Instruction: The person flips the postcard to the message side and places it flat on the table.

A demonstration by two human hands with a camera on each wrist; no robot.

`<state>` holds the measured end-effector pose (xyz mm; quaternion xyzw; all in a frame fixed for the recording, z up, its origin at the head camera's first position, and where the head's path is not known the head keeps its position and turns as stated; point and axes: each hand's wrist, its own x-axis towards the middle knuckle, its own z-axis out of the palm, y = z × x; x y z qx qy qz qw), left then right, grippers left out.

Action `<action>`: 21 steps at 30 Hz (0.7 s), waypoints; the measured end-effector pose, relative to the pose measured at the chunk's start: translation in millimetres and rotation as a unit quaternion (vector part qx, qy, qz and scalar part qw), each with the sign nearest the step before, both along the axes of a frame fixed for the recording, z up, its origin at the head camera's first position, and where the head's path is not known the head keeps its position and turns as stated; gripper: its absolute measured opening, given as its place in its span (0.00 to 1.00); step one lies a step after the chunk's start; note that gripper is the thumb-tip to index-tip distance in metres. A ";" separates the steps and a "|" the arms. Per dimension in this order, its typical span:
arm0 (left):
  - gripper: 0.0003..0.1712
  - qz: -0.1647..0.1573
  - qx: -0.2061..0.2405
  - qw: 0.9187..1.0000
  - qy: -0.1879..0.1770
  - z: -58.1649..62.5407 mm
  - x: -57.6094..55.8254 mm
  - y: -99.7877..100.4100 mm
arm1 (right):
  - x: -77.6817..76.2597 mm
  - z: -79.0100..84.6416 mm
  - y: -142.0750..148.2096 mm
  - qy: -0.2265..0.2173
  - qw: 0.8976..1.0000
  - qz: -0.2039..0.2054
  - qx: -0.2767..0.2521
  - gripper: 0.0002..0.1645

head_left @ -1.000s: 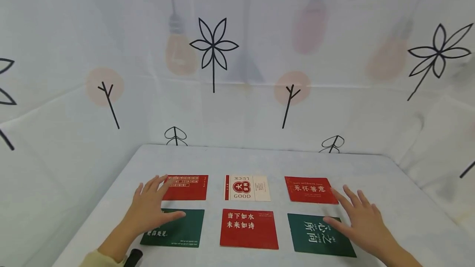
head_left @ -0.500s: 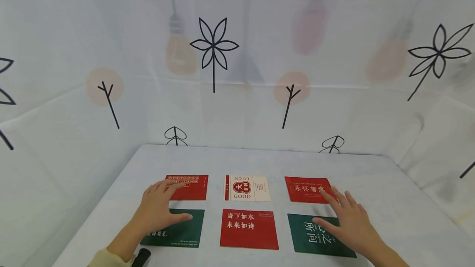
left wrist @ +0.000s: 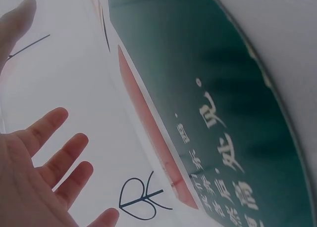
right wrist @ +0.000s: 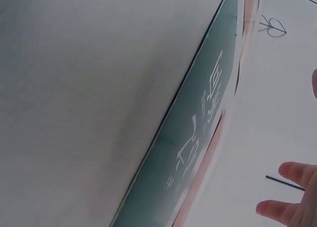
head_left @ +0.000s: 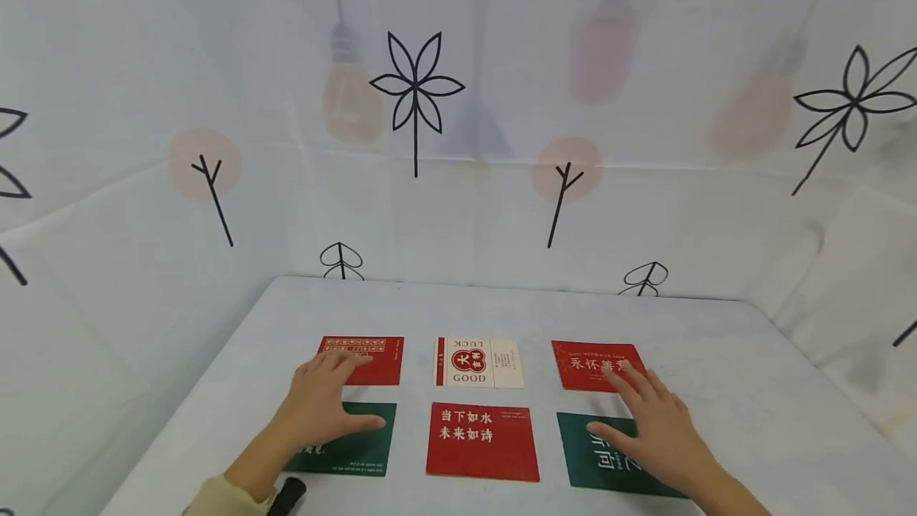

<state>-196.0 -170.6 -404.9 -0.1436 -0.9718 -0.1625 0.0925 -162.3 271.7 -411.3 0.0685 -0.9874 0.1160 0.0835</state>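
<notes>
As reach shifts inward: left hand (head_left: 318, 404) now hides more of the left green card (head_left: 361, 447), right hand (head_left: 659, 430) more of the right green card (head_left: 602, 468).
Fingers: loosely spread — grasping nothing.
Layout: two rows of three, flat on the table (head_left: 494, 309).
Meaning: both nearer the middle column — cream card (head_left: 478, 362), centre red card (head_left: 482, 456); nothing lifted.

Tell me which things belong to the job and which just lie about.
Likely the job's:
Left hand, near left green card
Right hand, near right green card
Three red cards
Cream card

Apparently incidental:
Patterned backdrop
White table
Black object by left sleeve
</notes>
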 end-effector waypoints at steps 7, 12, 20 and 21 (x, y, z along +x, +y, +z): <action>0.52 0.000 0.002 1.000 -0.013 -0.4 -0.6 7.1 | -0.3 0.6 -8.4 0.017 1.000 0.010 -0.001 0.55; 0.52 -0.004 0.005 1.000 -0.016 -0.8 -0.8 10.2 | 0.1 0.1 -13.6 0.014 1.000 0.014 -0.005 0.56; 0.51 -0.004 0.010 1.000 -0.018 -2.5 -0.3 15.1 | -0.4 -0.6 -21.6 0.017 1.000 0.022 -0.007 0.56; 0.51 -0.003 0.011 1.000 -0.020 -2.6 -0.2 15.9 | -0.2 -0.4 -22.8 0.016 1.000 0.023 -0.008 0.56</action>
